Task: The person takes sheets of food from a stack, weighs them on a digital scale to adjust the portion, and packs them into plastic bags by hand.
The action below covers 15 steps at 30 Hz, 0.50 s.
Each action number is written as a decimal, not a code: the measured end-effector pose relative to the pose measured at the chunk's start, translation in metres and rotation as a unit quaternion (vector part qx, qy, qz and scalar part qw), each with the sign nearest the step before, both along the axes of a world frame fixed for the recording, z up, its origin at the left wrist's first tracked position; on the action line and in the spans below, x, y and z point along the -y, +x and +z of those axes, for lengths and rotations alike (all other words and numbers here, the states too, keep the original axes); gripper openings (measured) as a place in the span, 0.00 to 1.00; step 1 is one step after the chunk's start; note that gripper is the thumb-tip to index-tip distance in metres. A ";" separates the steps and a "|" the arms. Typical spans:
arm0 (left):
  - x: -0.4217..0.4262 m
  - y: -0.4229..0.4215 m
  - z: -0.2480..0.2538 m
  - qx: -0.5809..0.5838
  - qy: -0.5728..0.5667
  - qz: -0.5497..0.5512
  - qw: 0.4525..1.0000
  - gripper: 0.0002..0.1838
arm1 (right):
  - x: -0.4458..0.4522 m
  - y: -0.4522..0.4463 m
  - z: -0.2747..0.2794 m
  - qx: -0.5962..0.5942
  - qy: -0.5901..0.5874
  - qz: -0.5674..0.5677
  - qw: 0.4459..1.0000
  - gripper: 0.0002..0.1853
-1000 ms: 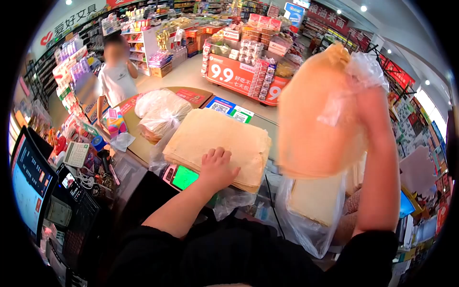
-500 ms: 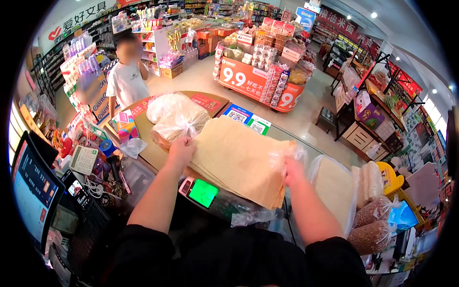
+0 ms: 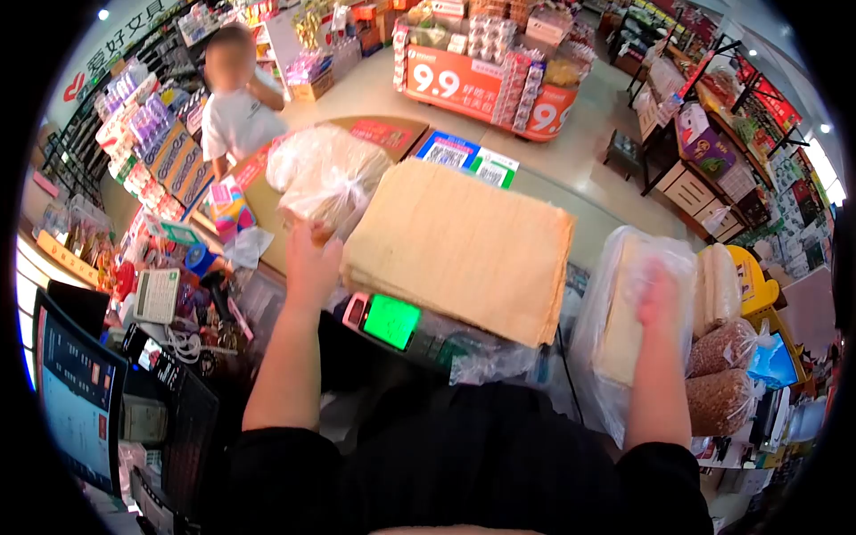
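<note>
Tan sheets (image 3: 459,250) lie stacked between the two hands (image 3: 314,266).

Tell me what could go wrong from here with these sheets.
The sheet stack lies unwrapped beside the green display, so a bump might shift sheets over it. The left hand is close to the stack's edge and the plastic bag, and could nudge either. The right hand is at the bagged stack, whose loose plastic might snag.
</note>
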State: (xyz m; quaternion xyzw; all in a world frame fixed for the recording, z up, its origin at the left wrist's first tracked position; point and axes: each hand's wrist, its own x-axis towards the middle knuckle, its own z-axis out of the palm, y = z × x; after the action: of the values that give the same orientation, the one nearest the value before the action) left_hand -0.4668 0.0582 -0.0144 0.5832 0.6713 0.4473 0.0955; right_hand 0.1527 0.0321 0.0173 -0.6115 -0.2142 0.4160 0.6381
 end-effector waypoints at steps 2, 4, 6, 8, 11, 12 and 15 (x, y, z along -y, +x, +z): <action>0.014 0.006 0.020 -0.009 0.013 0.022 1.000 0.24 | 0.038 0.019 0.019 0.353 0.027 0.018 0.935 0.12; 0.021 0.004 0.023 -0.007 0.012 0.015 1.000 0.24 | 0.069 0.042 0.017 0.530 0.011 0.053 0.846 0.14; 0.026 0.010 0.031 0.023 0.006 0.014 1.000 0.23 | 0.092 0.081 0.006 0.154 -0.055 0.056 0.985 0.17; 0.024 0.013 0.026 -0.004 0.006 0.004 1.000 0.23 | 0.120 0.076 0.015 0.337 -0.060 0.132 0.930 0.19; 0.031 0.032 0.035 -0.043 0.023 -0.021 0.999 0.22 | 0.137 0.117 -0.048 0.590 -0.223 0.148 0.762 0.20; 0.035 0.042 0.042 -0.055 0.032 -0.031 0.998 0.22 | 0.141 0.123 -0.063 0.668 -0.234 0.175 0.685 0.20; 0.045 0.067 0.059 -0.066 0.038 -0.082 0.994 0.22 | 0.153 0.087 -0.081 0.861 -0.107 0.290 0.404 0.22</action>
State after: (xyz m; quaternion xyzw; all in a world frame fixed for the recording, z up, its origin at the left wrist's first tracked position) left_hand -0.3999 0.0137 0.0445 0.6674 0.6088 0.4239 0.0647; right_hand 0.2396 -0.1210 -0.0636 -0.6113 -0.7688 -0.1503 -0.1127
